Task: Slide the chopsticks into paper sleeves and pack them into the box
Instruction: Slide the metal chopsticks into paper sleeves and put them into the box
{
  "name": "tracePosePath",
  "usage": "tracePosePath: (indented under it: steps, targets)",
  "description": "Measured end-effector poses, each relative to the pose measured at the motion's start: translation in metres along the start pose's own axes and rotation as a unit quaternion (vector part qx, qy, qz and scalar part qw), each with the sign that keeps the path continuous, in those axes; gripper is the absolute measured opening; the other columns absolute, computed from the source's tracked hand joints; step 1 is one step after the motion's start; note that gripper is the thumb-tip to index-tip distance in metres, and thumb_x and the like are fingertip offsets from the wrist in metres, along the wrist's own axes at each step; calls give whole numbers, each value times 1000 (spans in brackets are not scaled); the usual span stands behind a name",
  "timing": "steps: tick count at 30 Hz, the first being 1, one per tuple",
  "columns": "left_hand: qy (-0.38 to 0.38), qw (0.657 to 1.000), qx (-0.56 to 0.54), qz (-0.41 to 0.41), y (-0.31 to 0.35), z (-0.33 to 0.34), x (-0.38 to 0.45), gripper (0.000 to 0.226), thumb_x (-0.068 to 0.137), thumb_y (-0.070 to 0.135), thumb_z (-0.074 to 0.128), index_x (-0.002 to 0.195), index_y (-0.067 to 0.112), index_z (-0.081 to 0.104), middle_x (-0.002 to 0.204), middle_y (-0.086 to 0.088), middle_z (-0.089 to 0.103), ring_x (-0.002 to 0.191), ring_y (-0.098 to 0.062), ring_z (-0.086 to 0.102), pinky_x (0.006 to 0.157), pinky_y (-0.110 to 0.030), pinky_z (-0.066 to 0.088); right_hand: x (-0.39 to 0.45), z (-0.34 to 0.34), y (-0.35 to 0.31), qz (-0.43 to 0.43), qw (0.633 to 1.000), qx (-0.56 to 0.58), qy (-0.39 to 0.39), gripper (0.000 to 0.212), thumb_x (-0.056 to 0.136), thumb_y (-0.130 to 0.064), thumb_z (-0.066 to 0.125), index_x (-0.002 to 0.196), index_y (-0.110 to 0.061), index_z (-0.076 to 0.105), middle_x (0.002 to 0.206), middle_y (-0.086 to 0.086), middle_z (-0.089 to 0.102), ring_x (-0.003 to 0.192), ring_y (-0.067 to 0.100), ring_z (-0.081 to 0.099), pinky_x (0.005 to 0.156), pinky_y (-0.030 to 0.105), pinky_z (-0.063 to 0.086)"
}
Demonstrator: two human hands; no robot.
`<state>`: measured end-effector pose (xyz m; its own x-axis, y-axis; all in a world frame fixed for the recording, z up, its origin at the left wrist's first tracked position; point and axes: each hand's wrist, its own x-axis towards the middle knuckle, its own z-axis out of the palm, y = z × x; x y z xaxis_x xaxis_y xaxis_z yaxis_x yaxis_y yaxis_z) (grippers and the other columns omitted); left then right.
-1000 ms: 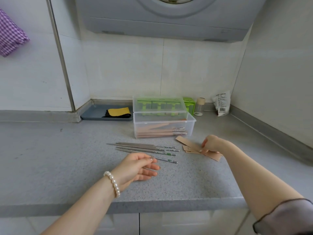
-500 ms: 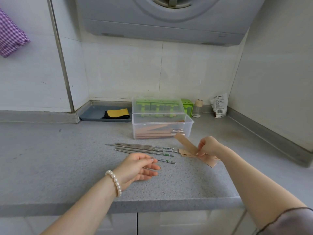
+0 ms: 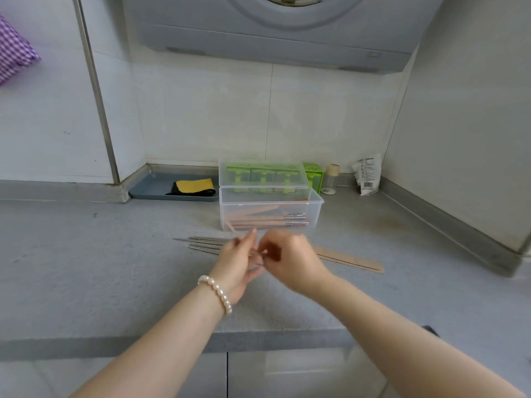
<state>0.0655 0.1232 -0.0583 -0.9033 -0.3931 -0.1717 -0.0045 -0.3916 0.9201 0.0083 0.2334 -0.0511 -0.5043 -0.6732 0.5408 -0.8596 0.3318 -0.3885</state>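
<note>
box (image 3: 270, 211) stood behind chopsticks (image 3: 207, 242) on countertop (image 3: 100, 268); sleeved pairs (image 3: 267, 221) lay inside | paper sleeves (image 3: 350, 258) right of hands | tray (image 3: 155, 191) left of box

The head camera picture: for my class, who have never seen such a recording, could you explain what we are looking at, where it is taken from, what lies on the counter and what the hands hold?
There is no machine here. A person wears a camera on the head, so you look forward and down along their arms. The left hand, with a pearl bracelet at the wrist, and the right hand meet over a grey counter. They are blurred; something thin seems pinched between them, but I cannot tell what. Beside the left hand lie bare metal chopsticks; beside the right hand lie empty paper sleeves. Behind stands a clear plastic box, its lid up, with sleeved chopsticks already inside.
</note>
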Motion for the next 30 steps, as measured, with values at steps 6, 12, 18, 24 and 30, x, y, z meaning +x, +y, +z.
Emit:
tracePosePath:
  steps: [6,12,18,24,30]
  targets:
    - [61,993,-95,-16,16,-17,-2,38,99,29,36,101,0,60,76,-8,57,65,-17,58,52,-28,54,-17,11,-6,-96,993,32,-62,32,85,-41,59,80,-11,69,75,3,65,63,15,55,57,26,46]
    - [-42,998,18,-52,18,-38,-16,22,90,18,54,98,1,64,57,-4,59,55,-16,62,65,-35,59,1,-18,82,271,936,-213,-67,22,91,-14,49,103,-11,67,109,9,63,97,28,60,78,33,50]
    - [-45,997,-9,-60,13,-40,-12,20,93,16,50,95,0,62,55,-5,60,50,-16,61,53,-31,58,-25,-5,115,319,878,-299,-193,31,99,-21,32,114,-10,56,111,12,63,99,30,61,76,32,48]
    - [-69,994,-15,-81,7,-34,-12,26,96,22,45,100,2,61,62,-6,59,54,-17,59,57,-33,57,-8,-1,132,348,887,-218,-212,56,100,-45,21,127,-3,46,132,18,49,120,34,46,100,44,39]
    - [-92,993,42,-68,7,-41,-18,27,97,22,42,103,3,61,64,-4,56,52,-14,51,52,-30,52,15,7,114,257,933,-166,-191,37,102,-29,29,122,-7,52,125,15,54,115,33,50,97,39,39]
